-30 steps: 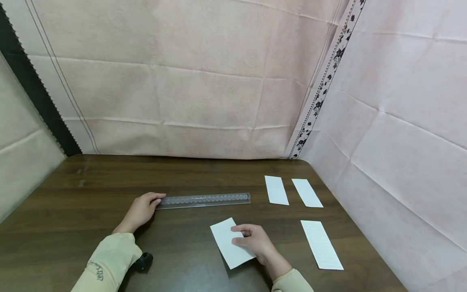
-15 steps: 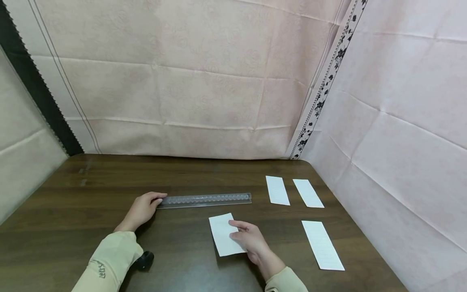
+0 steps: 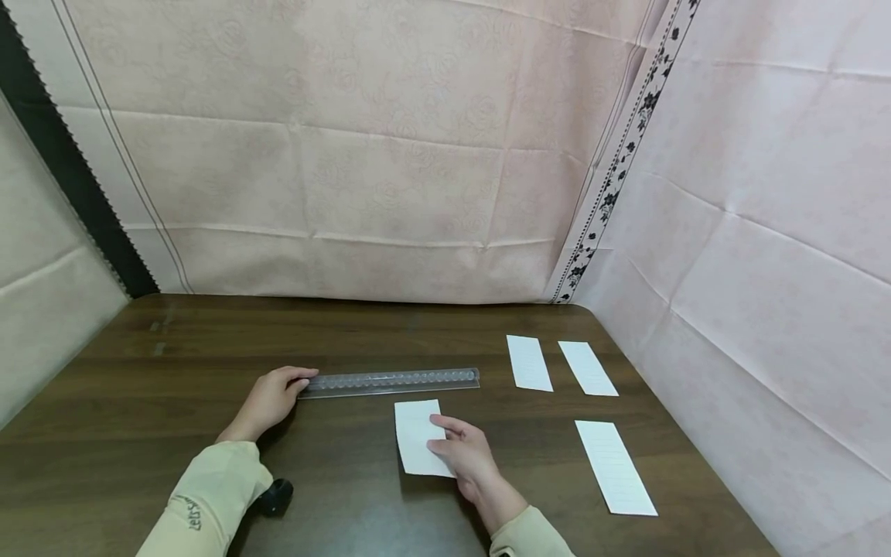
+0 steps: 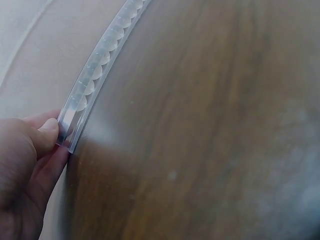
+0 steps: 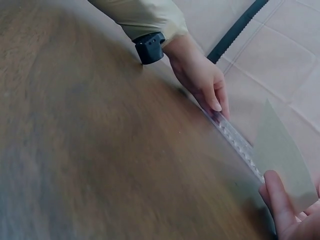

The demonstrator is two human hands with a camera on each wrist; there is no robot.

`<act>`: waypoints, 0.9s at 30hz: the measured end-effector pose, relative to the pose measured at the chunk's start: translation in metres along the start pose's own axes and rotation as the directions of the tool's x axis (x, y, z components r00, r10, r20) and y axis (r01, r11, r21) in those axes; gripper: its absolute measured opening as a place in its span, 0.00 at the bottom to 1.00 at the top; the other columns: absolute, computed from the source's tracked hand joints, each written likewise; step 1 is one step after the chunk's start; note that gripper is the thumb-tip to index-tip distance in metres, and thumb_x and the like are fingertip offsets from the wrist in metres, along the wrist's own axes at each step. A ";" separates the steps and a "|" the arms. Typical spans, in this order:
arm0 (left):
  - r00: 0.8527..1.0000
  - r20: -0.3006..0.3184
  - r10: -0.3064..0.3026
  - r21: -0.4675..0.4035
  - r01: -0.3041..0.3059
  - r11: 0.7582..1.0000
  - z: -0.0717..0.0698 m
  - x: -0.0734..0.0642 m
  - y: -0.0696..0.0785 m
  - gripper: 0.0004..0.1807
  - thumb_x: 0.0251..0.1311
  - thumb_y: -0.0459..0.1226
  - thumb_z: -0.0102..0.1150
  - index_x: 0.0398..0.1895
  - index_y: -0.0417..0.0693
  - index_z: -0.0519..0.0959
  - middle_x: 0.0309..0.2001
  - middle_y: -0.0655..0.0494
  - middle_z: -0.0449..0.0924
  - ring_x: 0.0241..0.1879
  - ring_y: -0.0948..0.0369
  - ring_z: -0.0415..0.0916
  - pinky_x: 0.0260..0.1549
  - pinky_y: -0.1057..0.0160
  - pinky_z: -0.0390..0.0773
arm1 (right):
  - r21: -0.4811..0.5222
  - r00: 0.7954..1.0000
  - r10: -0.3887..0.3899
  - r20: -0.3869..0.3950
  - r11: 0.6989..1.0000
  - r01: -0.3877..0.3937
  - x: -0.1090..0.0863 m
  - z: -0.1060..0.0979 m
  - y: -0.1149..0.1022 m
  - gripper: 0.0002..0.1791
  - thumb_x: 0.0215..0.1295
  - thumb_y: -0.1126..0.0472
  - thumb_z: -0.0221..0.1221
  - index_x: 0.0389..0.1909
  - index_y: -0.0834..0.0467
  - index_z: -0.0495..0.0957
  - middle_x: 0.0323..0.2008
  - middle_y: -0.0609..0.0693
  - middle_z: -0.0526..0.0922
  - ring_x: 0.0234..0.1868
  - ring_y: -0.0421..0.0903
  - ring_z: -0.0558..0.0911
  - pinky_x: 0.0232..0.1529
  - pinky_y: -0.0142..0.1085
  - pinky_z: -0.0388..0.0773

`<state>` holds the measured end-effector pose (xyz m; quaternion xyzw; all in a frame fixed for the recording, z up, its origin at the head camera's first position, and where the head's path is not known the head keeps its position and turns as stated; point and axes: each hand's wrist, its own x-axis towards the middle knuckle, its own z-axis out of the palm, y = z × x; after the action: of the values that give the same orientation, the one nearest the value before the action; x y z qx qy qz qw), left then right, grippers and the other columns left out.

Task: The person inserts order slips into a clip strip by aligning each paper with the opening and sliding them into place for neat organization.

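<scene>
A clear plastic ruler [image 3: 400, 382] with a wavy pattern along it lies lengthwise across the middle of the table in the head view. My left hand [image 3: 267, 402] pinches its left end. In the left wrist view the thumb is on top of the ruler [image 4: 95, 72], with fingers beneath. Nearer the front, my right hand [image 3: 473, 462] holds a white paper piece [image 3: 416, 437] by its right side, raised with a shadow under it. The right wrist view has this paper [image 5: 280, 150] tilted up, overlapping part of the ruler [image 5: 232, 136].
Two white paper strips [image 3: 530, 363] lie side by side at the back right of the brown wooden table [image 3: 334, 329]. A longer strip [image 3: 616, 468] with faint lines lies at the front right. Pale cloth [image 3: 390, 170] hangs behind the table and along both sides.
My right hand has moved left and slightly away from me with the paper, which has turned straighter and nearer the ruler. The left hand and ruler have stayed in place.
</scene>
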<state>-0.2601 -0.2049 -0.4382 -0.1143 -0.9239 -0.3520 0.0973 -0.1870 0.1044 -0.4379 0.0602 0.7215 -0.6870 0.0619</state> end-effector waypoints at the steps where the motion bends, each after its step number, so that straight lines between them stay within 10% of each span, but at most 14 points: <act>1: 1.000 0.001 0.000 0.000 0.000 1.000 0.000 0.000 0.000 0.14 0.65 0.29 0.50 0.51 0.38 0.79 0.50 0.38 0.76 0.52 0.41 0.70 0.50 0.41 0.68 | 0.006 1.000 0.003 0.000 1.000 -0.003 0.000 0.001 0.000 0.22 0.53 0.76 0.60 0.51 0.68 0.76 0.59 0.70 0.67 0.60 0.58 0.67 0.50 0.39 0.73; 27: 0.998 0.044 -0.034 -0.045 0.036 0.998 -0.003 0.001 -0.003 0.16 0.65 0.26 0.47 0.53 0.37 0.77 0.53 0.36 0.74 0.54 0.41 0.69 0.49 0.41 0.69 | 0.034 0.999 -0.009 -0.032 0.999 0.010 0.004 0.028 0.001 0.20 0.52 0.76 0.61 0.49 0.67 0.78 0.58 0.70 0.67 0.62 0.63 0.63 0.56 0.45 0.69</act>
<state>-0.2611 -0.2085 -0.4376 -0.1079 -0.9193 -0.3721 0.0687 -0.1905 0.0762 -0.4405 0.0688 0.7108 -0.6985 0.0462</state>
